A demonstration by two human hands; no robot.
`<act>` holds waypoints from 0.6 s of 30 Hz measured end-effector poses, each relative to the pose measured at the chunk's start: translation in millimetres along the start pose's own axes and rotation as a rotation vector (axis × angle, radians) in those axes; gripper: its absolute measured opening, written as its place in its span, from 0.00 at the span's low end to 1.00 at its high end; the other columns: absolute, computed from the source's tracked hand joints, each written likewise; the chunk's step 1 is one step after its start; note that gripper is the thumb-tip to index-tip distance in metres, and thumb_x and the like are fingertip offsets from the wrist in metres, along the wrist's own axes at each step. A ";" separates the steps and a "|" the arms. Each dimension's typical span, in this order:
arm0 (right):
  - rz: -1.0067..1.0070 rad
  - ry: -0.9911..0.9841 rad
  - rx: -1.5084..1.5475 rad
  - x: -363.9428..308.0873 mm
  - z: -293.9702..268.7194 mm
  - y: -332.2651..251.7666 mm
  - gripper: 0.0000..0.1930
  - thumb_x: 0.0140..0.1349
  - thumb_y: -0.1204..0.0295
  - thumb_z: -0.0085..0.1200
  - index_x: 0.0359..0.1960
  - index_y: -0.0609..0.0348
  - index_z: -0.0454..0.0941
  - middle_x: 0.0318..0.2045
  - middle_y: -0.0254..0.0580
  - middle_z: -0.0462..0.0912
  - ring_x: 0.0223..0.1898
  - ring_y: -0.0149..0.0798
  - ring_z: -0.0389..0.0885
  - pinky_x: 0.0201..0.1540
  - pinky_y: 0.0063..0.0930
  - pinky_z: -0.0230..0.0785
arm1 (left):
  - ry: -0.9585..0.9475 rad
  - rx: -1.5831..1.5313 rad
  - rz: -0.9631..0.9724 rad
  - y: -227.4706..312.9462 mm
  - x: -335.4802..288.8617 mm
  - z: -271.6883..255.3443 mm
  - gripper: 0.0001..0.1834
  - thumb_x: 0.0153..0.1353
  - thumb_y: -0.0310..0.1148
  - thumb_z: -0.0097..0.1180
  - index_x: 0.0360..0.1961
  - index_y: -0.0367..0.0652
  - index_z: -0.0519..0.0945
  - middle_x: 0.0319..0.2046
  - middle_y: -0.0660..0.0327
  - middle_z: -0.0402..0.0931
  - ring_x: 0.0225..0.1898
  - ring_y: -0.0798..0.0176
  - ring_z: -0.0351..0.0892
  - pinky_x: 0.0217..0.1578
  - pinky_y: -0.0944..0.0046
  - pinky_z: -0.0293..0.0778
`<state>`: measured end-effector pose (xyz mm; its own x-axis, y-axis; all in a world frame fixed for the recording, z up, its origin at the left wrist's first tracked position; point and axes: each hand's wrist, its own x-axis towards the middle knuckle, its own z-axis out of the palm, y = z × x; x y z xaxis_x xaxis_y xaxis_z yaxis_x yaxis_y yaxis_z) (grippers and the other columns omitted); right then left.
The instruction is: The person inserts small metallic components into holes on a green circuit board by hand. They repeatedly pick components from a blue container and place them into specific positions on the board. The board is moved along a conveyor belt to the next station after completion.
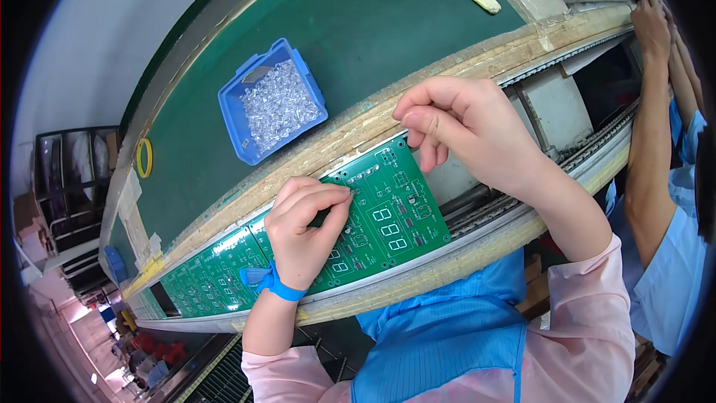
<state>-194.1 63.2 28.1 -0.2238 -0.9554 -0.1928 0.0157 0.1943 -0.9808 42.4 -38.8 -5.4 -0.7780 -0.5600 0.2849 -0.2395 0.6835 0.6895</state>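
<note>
Lying beneath left fingers (317,199), green circuit board (382,205), right fingers (425,94) nearby

One parts bin (233,123), one yellow ring (149,158), one wristband (287,289), perhaps three circuit boards (426,213).

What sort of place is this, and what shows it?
Probably an electronics assembly line: green circuit boards lie in a row, a blue bin holds small clear parts, and a co-worker is nearby.

Green circuit board (388,213): white digit outlines, some parts mounted; flat between rails (373,281).
</note>
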 end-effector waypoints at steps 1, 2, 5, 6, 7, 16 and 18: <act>-0.016 0.008 -0.021 0.1 1.1 1.0 0.07 0.69 0.76 0.53 0.42 0.68 0.80 0.30 0.39 0.84 0.27 0.28 0.84 0.30 0.18 0.75 | -0.005 0.004 -0.004 0.2 0.3 0.1 0.08 0.47 0.17 0.69 0.29 0.38 0.84 0.31 0.59 0.85 0.36 0.58 0.81 0.39 0.63 0.76; -0.063 0.044 -0.006 0.2 2.9 4.5 0.07 0.68 0.76 0.53 0.41 0.69 0.80 0.29 0.41 0.84 0.27 0.30 0.85 0.30 0.21 0.76 | -0.006 0.006 -0.008 0.9 0.7 0.5 0.08 0.47 0.17 0.69 0.29 0.39 0.85 0.31 0.60 0.86 0.36 0.58 0.81 0.39 0.62 0.77; -0.199 0.125 -0.012 1.8 8.1 20.8 0.07 0.66 0.77 0.53 0.38 0.70 0.80 0.27 0.45 0.85 0.26 0.34 0.86 0.29 0.28 0.77 | -0.008 -0.001 -0.024 0.0 0.6 0.4 0.08 0.47 0.18 0.70 0.29 0.40 0.85 0.31 0.60 0.86 0.36 0.58 0.81 0.39 0.62 0.77; -0.242 0.134 -0.047 3.1 7.7 24.2 0.08 0.66 0.76 0.53 0.38 0.70 0.81 0.27 0.47 0.85 0.26 0.36 0.86 0.30 0.29 0.77 | -0.009 -0.006 -0.031 -0.7 0.5 0.1 0.08 0.47 0.18 0.70 0.29 0.40 0.85 0.31 0.60 0.86 0.36 0.58 0.81 0.39 0.62 0.77; -0.285 0.143 -0.083 3.5 7.2 26.1 0.08 0.65 0.76 0.53 0.38 0.70 0.81 0.27 0.48 0.85 0.26 0.37 0.86 0.30 0.30 0.78 | -0.013 -0.011 -0.033 -0.7 0.8 -0.1 0.08 0.47 0.18 0.70 0.29 0.40 0.85 0.31 0.60 0.86 0.36 0.58 0.81 0.39 0.62 0.76; -0.305 0.077 -0.406 0.2 3.4 12.3 0.08 0.65 0.71 0.59 0.35 0.65 0.83 0.21 0.42 0.81 0.24 0.31 0.80 0.27 0.26 0.70 | -0.008 -0.064 -0.073 -0.2 0.1 -2.0 0.08 0.47 0.18 0.70 0.29 0.40 0.85 0.31 0.60 0.86 0.36 0.60 0.81 0.40 0.63 0.76; -0.321 0.076 -0.402 0.2 3.1 14.0 0.09 0.64 0.70 0.59 0.34 0.65 0.83 0.21 0.43 0.81 0.23 0.32 0.79 0.27 0.28 0.70 | 0.001 -0.112 -0.089 -3.2 -0.9 -2.5 0.09 0.47 0.18 0.70 0.29 0.41 0.85 0.31 0.60 0.86 0.36 0.60 0.80 0.40 0.63 0.76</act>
<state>-190.9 65.0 14.3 -0.2260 -0.9650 0.1326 -0.4374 -0.0211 -0.8990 45.3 -41.7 -6.2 -0.7561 -0.6164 0.2199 -0.2409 0.5746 0.7822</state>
